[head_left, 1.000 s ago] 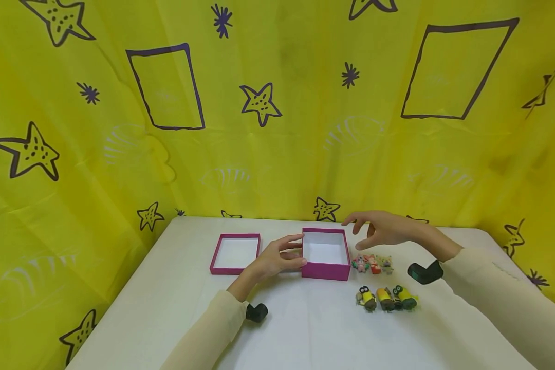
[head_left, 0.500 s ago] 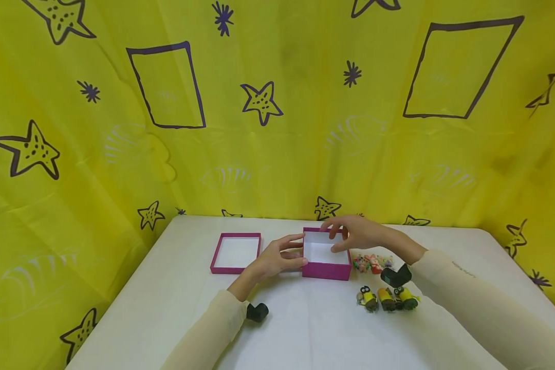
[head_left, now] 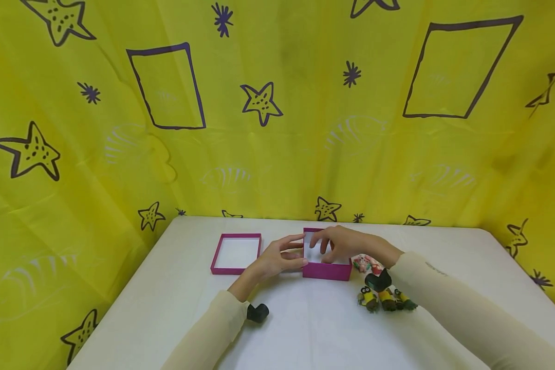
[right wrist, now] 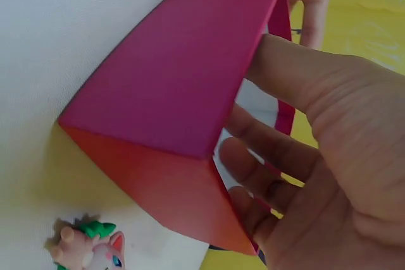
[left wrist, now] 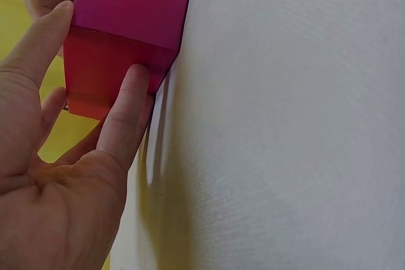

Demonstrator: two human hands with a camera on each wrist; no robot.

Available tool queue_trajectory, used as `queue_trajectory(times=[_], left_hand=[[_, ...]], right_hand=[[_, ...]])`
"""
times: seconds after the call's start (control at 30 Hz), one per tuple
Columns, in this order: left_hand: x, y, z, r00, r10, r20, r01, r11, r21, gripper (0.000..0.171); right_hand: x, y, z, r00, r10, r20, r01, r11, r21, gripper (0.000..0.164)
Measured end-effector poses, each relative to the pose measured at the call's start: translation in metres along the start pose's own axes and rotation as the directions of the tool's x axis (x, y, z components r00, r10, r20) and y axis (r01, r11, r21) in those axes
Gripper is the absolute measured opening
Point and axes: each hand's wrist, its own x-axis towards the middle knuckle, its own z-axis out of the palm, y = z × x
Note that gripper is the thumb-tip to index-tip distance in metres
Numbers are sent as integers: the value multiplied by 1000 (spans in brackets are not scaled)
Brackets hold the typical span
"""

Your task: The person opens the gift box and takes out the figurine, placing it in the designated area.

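A magenta box (head_left: 326, 271) with a white inside stands open-topped on the white table. On its left side my left hand (head_left: 277, 258) rests with fingers spread; in the left wrist view the fingertips (left wrist: 134, 77) touch the outer wall. My right hand (head_left: 344, 241) reaches down into the box from the right, its fingers loosely bent. The right wrist view shows the thumb and several fingers past the rim, their tips partly hidden by the walls (right wrist: 171, 61). No object shows between them.
Left of the box lies a shallow tray-like lid (head_left: 235, 271) with a magenta rim. Small pink figurines (head_left: 363, 263) sit right of the box, partly covered by the right arm. Nearer stand several yellow figurines (head_left: 367, 299). A yellow patterned curtain (head_left: 277, 154) hangs behind the table.
My right hand has moved left and down, from above the pink figurines into the box. The left hand, box and lid stay in place.
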Motion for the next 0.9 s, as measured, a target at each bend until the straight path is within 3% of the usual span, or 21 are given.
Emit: queue_trajectory(times=[0.23, 0.9], left_hand=[[0, 0, 1, 1000, 14, 7, -14, 1000, -3, 70], [0, -2, 1, 1000, 20, 6, -20, 1000, -2, 69]], right_hand=[[6, -1, 6, 996, 67, 62, -68, 998, 13, 35], [22, 0, 18, 997, 37, 63, -35, 999, -33, 35]])
